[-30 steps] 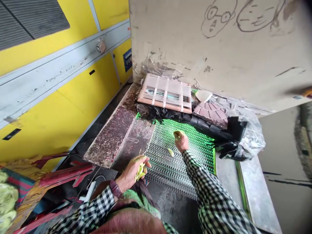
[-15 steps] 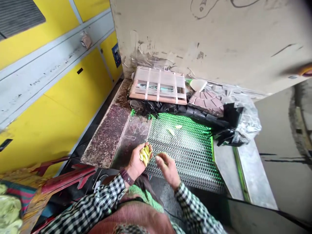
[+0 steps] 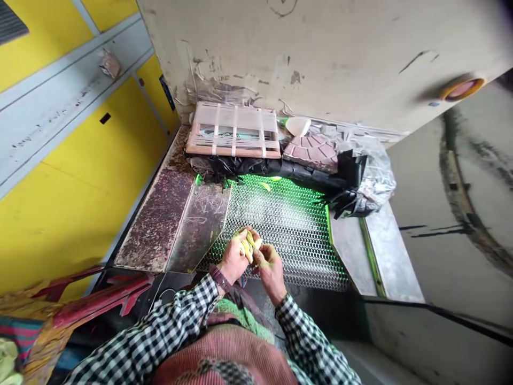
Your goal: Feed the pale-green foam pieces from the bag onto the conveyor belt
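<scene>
My left hand (image 3: 233,259) cups a bunch of small yellow crescent-shaped pieces (image 3: 248,247) above the near left part of a metal mesh belt (image 3: 288,240). Close beside it is my right hand (image 3: 271,271), with thumb and fingers pinched on a pale yellow piece (image 3: 258,244) at the edge of the bunch. Farther up the belt, one yellow crescent piece (image 3: 265,186) lies on the mesh. Another one (image 3: 276,178) is partly under the black plastic edge at the green-lit end.
Black plastic wrapping (image 3: 288,170) hangs across the belt's far end, under a strapped wooden frame (image 3: 232,152) and a ribbed pinkish piece (image 3: 310,152). Metal plates flank the belt, a stained one (image 3: 156,214) left and a grey one (image 3: 395,256) right. Red metal bars (image 3: 104,302) lie lower left.
My right hand has come in to the left hand and pinches a piece from the bunch. The pieces on the belt have moved farther away, toward the green-lit end. The view has shifted.
</scene>
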Demonstrator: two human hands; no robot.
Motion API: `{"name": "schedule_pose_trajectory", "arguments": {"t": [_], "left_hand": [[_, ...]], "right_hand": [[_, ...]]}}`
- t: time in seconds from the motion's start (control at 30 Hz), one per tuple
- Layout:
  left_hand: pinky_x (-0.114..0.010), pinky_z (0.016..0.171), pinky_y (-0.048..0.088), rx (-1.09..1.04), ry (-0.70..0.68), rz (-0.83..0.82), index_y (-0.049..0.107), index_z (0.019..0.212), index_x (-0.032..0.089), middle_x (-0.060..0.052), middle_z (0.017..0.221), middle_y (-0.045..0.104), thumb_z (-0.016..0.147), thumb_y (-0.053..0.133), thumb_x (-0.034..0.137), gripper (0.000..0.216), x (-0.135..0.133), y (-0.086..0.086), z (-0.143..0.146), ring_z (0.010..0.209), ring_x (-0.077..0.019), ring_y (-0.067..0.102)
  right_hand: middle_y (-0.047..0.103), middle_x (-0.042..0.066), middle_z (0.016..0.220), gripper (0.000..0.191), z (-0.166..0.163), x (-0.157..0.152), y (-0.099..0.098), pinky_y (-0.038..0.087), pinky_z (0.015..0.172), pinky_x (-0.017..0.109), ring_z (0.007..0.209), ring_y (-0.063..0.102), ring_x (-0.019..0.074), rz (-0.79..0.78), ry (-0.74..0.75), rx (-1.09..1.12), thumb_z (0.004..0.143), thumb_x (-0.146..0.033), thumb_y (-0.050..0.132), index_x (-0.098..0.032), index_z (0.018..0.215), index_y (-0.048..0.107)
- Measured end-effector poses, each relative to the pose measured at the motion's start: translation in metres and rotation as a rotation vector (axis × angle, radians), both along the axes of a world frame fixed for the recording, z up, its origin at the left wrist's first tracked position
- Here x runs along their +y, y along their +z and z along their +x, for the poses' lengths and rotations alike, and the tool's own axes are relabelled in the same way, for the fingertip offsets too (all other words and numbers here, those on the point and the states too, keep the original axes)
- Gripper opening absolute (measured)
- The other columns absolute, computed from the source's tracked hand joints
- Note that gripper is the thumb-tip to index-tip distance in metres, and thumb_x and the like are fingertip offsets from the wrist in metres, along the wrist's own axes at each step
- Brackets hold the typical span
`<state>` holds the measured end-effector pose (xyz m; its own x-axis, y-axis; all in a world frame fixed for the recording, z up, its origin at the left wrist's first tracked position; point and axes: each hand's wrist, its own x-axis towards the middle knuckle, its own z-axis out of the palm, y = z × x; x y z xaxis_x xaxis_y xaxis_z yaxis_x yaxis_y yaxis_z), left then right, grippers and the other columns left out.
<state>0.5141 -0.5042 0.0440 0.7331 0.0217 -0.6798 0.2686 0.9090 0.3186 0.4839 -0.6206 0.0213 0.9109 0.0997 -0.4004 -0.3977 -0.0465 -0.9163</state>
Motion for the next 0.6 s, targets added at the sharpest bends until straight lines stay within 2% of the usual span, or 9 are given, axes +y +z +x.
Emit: {"name": "schedule_pose_trajectory", "arguments": {"t": [0.07,0.13,0.27,0.33,0.4,0.5,0.6], "left_hand": [[-0.029,0.085,0.059,0.021,0.004,0.014,0.062,0.099,0.016,-0.005,0.09,0.067,0.094,0.054,0.011,0.011,-0.003,-0.001,0.0,0.081,-0.0124,0.069],[-0.032,0.085,0.059,0.072,0.038,0.039,0.061,0.097,0.016,-0.005,0.088,0.066,0.096,0.049,0.008,0.014,-0.002,-0.002,0.0,0.079,-0.0123,0.069],[-0.038,0.089,0.059,0.084,0.072,0.078,0.061,0.097,0.016,-0.006,0.087,0.068,0.097,0.049,0.007,0.015,-0.001,-0.006,-0.005,0.079,-0.0141,0.07],[-0.037,0.089,0.059,0.058,0.055,0.091,0.062,0.097,0.015,-0.006,0.088,0.068,0.096,0.051,0.007,0.014,-0.007,-0.007,-0.009,0.081,-0.0147,0.07],[-0.033,0.087,0.058,0.046,0.027,0.115,0.064,0.099,0.015,-0.006,0.09,0.069,0.095,0.053,0.007,0.013,-0.016,-0.009,-0.014,0.082,-0.0148,0.071],[-0.026,0.08,0.057,0.04,-0.019,0.147,0.065,0.101,0.013,-0.008,0.09,0.07,0.094,0.056,0.008,0.013,-0.03,-0.009,-0.017,0.082,-0.0147,0.071],[-0.027,0.079,0.056,0.068,-0.004,0.178,0.063,0.101,0.014,-0.006,0.086,0.069,0.095,0.055,0.008,0.011,-0.033,-0.007,-0.015,0.078,-0.0133,0.07]], "right_hand": [[0.062,-0.001,0.076,0.047,0.004,-0.005,-0.006,0.047,0.044,0.026,0.057,0.058,0.0151,0.005,-0.033,0.04,0.08,-0.066,0.07,-0.022,0.092,0.058],[0.063,0.0,0.073,0.05,0.009,-0.017,-0.012,0.044,0.044,0.026,0.054,0.057,0.0152,-0.078,-0.022,0.059,0.08,-0.07,0.066,-0.022,0.09,0.059],[0.063,0.0,0.071,0.05,0.019,-0.051,-0.02,0.038,0.051,0.027,0.057,0.053,0.0162,-0.551,0.075,-0.098,0.087,-0.07,0.055,-0.021,0.094,0.065],[0.063,0.0,0.071,0.047,0.019,-0.06,-0.017,0.036,0.054,0.027,0.059,0.052,0.0165,-0.633,0.11,-0.191,0.09,-0.065,0.053,-0.021,0.101,0.066],[0.063,0.0,0.073,0.043,0.015,-0.059,-0.012,0.038,0.057,0.027,0.062,0.053,0.0165,-0.499,0.183,-0.24,0.092,-0.061,0.054,-0.021,0.104,0.066],[0.065,0.001,0.078,0.039,0.009,-0.049,-0.006,0.042,0.062,0.027,0.067,0.055,0.0165,-0.245,0.263,-0.273,0.093,-0.058,0.056,-0.021,0.097,0.066],[0.062,0.0,0.073,0.04,0.009,-0.05,-0.011,0.041,0.059,0.026,0.063,0.051,0.015,-0.181,0.211,-0.217,0.093,-0.06,0.056,-0.021,0.086,0.061]]}}
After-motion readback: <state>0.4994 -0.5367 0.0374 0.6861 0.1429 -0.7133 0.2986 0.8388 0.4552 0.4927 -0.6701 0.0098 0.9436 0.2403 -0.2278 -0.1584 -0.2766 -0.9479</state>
